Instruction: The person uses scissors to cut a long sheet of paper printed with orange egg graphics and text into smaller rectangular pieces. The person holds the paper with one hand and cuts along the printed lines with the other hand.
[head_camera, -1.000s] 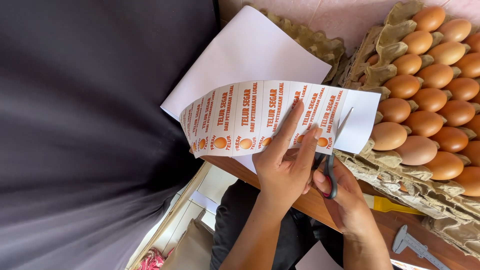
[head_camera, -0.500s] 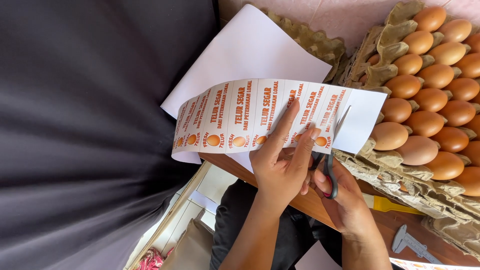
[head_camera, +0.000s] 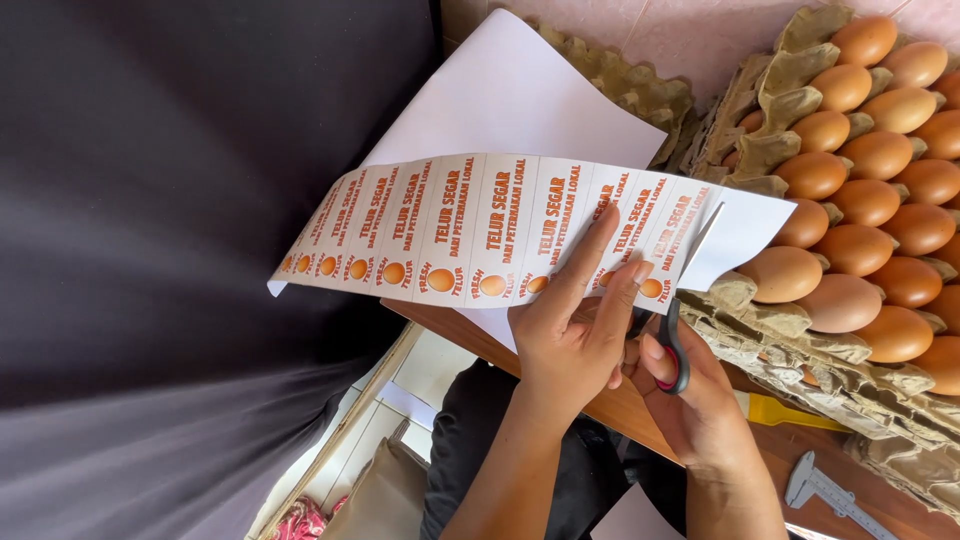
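Note:
My left hand pinches a long white sheet of printed labels, each with orange lettering and a small egg picture. Its fingers lie on the printed face near the sheet's right end. My right hand holds a pair of scissors with dark handles. The blades point up into the sheet, beside the last labels. A blank white part of the sheet curves away behind the printed strip.
Stacked cardboard trays full of brown eggs fill the right side. A wooden table edge runs under the hands, with a yellow-handled tool and a metal caliper on it. Dark cloth covers the left.
The label strip has slid further left, so more labels hang out past my left hand. The scissors sit further along the sheet's right end.

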